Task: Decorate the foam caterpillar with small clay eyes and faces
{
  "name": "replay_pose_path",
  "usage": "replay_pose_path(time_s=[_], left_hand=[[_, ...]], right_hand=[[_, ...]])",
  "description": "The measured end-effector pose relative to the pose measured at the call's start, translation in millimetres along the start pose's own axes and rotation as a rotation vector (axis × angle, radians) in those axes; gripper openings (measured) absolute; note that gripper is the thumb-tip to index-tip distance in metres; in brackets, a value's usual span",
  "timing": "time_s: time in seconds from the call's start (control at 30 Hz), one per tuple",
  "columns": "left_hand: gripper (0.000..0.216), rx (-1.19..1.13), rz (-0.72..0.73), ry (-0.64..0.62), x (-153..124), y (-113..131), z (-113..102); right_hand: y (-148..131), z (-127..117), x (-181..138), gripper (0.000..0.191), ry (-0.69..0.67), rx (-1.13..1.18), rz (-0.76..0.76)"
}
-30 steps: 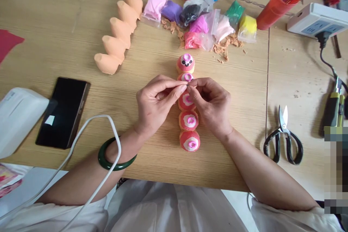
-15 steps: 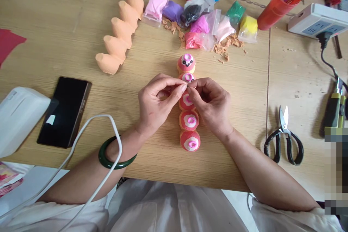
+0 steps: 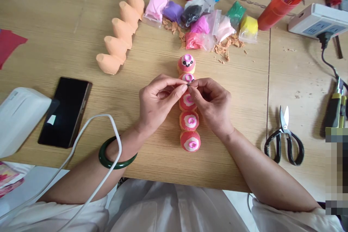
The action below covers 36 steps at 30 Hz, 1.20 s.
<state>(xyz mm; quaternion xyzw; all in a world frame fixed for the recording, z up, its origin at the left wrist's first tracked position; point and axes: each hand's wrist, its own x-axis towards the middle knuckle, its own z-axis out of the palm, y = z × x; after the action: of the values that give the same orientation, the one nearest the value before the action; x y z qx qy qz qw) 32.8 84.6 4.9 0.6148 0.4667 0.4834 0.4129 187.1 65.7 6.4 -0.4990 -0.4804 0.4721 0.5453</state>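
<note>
A row of egg-carton cups [image 3: 189, 121] stands upside down in front of me, covered in red clay with white patches and pink rings. The farthest cup [image 3: 186, 64] has black eyes and a mouth. Over the second and third cups, my left hand [image 3: 160, 99] and my right hand [image 3: 212, 105] meet with thumbs and forefingers pinched. Between the fingertips is a tiny dark bit of clay [image 3: 188, 85], partly hidden. The second cup [image 3: 188, 77] shows a black mark at its right side; my fingers cover its lower part.
Bags of coloured clay [image 3: 199, 25] lie at the back among orange scraps [image 3: 224, 49]. An unpainted orange carton strip [image 3: 119, 34] is at left, near a phone [image 3: 65, 112]. Scissors [image 3: 284, 134], a red cup [image 3: 280, 9] and a power strip [image 3: 318, 21] are at right. A white cable [image 3: 115, 130] crosses my left forearm.
Both hands stay nearly in place over the row, still pinching. The dark bit between the fingertips shows slightly more clearly. The whole view has shifted a little.
</note>
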Motion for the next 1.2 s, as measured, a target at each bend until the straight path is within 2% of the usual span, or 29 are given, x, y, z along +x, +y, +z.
replay_pose_path(time_s=[0.13,0.33,0.83,1.2], left_hand=[[0.017,-0.007,-0.004,0.019,0.3,-2.0,-0.1],[0.012,0.01,-0.058,0.015,2.6,-9.1,-0.7],[0.015,-0.017,-0.029,-0.013,7.6,-15.2,0.2],[0.021,-0.005,-0.07,-0.026,11.0,-17.3,-0.3]], right_hand=[[1.2,-0.2,-0.6,0.026,0.005,-0.009,-0.007],[8.8,-6.4,6.8,0.021,0.156,-0.064,-0.07],[18.4,-6.5,8.2,0.006,0.112,-0.163,-0.079],[19.3,-4.8,5.1,0.011,0.111,-0.242,-0.093]])
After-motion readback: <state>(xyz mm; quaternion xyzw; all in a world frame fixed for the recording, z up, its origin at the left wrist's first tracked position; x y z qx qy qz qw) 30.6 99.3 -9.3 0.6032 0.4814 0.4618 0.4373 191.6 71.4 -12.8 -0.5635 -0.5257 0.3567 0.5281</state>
